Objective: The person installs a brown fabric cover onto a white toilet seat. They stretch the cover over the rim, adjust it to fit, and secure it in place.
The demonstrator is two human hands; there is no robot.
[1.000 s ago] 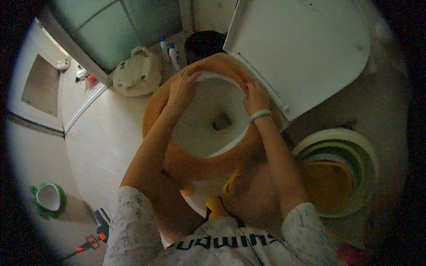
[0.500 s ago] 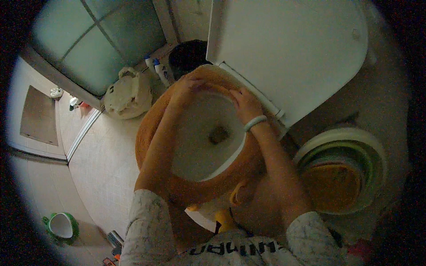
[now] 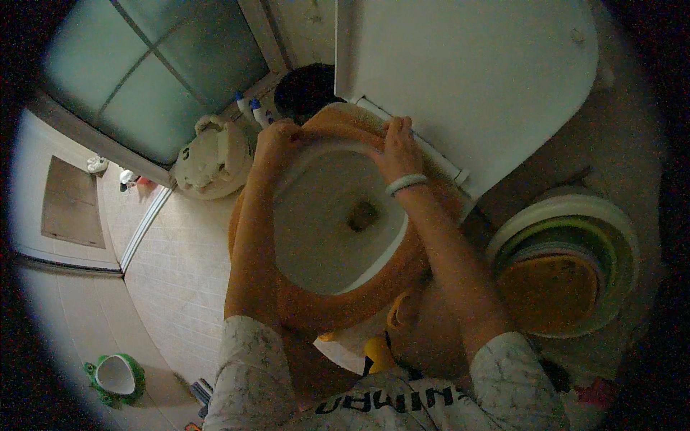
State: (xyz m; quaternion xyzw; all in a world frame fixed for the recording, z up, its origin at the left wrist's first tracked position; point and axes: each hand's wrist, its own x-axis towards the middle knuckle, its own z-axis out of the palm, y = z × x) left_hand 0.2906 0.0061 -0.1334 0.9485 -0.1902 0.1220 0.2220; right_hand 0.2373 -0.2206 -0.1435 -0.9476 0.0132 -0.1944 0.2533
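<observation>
A plush orange-brown toilet seat cover (image 3: 338, 310) lies around the seat of a white toilet (image 3: 320, 215). At the cover's far left edge, my left hand (image 3: 280, 136) is closed around the rim. My right hand (image 3: 401, 152) grips the cover at the back, near the hinge, its fingers bent over the top and its thumb toward the inner edge. A pale band is on the right wrist. An orange loop (image 3: 399, 310) sticks out at the cover's front. Behind the hands the white lid (image 3: 467, 86) is raised.
Nested basins (image 3: 625, 266) stand at the right. Beyond the toilet are a black bin (image 3: 305, 90), bottles with blue caps (image 3: 260, 113) and a cream bag-like object (image 3: 212, 161). A frosted glass door (image 3: 151, 65) is at the upper left, a green-rimmed child's urinal (image 3: 115, 377) at the lower left.
My left hand has shifted left along the cover to its outer edge. The right hand has moved slightly farther back, fingers now over the rear rim. The view has shifted slightly.
</observation>
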